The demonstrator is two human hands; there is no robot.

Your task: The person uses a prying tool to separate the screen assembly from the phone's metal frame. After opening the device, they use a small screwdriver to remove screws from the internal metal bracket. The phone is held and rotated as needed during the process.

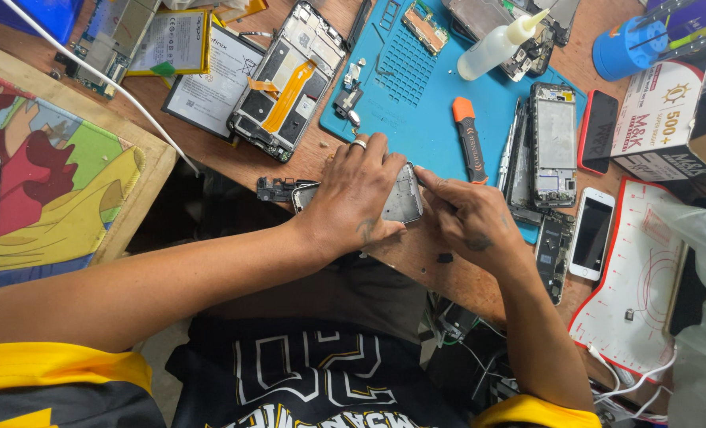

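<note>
Left hand point(353, 198) is laid flat over a silver phone frame point(404, 202), fingers closed down on it so that it is pinned at the near edge of the wooden bench point(448, 269), just below the blue repair mat point(416, 87). Right hand point(468, 214) is pinched narrow at the frame's upper right corner; whether a thin tool is held between the fingertips cannot be told. An orange-tipped pry tool point(470, 139) is left lying on the mat, just beyond the right hand. An opened phone with an orange flex cable point(290, 79) is seen further up, and a white phone point(591, 234) rests on a white mat to the right. For this work to go well, the frame should be kept pressed flat and steady, and force at the corner should be applied gently, so nothing is bent or cracked.
</note>
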